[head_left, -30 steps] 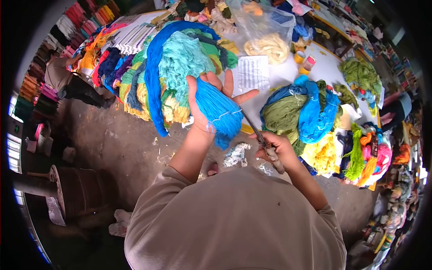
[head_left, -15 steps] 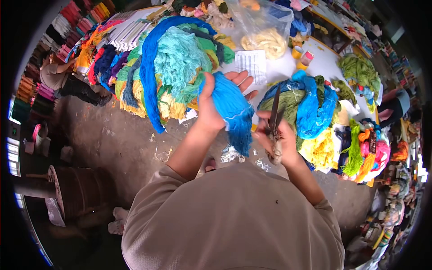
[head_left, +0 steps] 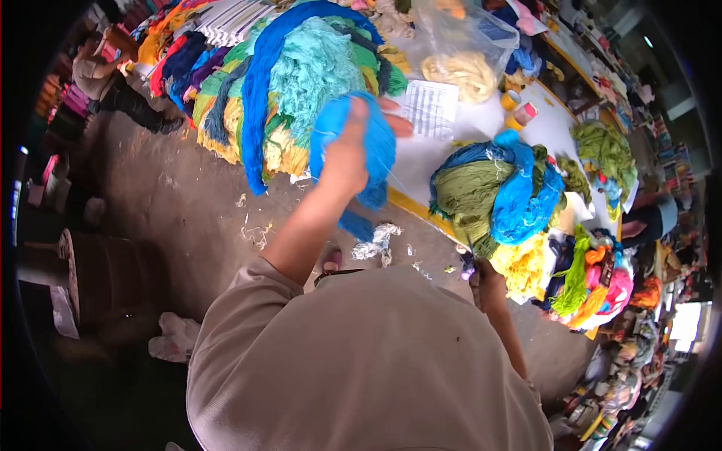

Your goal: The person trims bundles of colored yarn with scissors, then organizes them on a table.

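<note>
My left hand (head_left: 350, 154) holds a bright blue yarn bundle (head_left: 380, 146), its thumb across the front and fingertips showing at the right. The bundle's lower end hangs down past the wrist, beside a large heap of turquoise, green and yellow yarn (head_left: 312, 68) with a blue skein (head_left: 259, 98) draped over it. Low at the right, near the table edge, my right hand (head_left: 490, 284) is closed around the scissors (head_left: 471, 252), which are partly blurred. Above it lie olive yarn (head_left: 470, 195) and a blue skein (head_left: 519, 218).
A printed sheet (head_left: 430, 109), yarn cones (head_left: 521, 116) and a plastic bag with cream yarn (head_left: 460, 75) lie on the white table (head_left: 410, 165). A person (head_left: 113, 83) stands at the far left. A wooden spool (head_left: 109, 274) and white scraps (head_left: 378, 243) are on the floor.
My left hand has moved up and left with the blue bundle and turned over. My right hand has moved down and right with the scissors, away from the bundle. The view has shifted slightly.
</note>
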The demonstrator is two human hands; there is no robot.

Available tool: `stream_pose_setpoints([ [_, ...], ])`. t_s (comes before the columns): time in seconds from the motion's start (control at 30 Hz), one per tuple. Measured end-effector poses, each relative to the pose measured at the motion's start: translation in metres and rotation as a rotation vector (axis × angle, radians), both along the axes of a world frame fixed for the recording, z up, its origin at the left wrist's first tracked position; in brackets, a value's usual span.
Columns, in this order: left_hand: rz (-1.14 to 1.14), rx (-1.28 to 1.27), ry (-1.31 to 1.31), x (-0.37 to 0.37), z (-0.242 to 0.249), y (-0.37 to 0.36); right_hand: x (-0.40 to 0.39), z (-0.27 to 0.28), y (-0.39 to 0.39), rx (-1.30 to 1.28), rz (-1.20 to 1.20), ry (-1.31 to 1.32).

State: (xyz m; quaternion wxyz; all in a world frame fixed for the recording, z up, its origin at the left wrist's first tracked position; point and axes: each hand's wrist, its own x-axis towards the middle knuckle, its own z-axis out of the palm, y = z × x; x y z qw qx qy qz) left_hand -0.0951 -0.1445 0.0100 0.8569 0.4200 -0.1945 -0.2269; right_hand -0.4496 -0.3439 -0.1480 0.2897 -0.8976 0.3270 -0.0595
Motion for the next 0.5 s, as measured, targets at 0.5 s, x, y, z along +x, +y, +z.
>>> stream_pose_setpoints([
  [0.5,0.191,0.152,-0.118,0.034,0.043,-0.003,0.05,0.15,-0.018,0.602,0.095,-0.432],
])
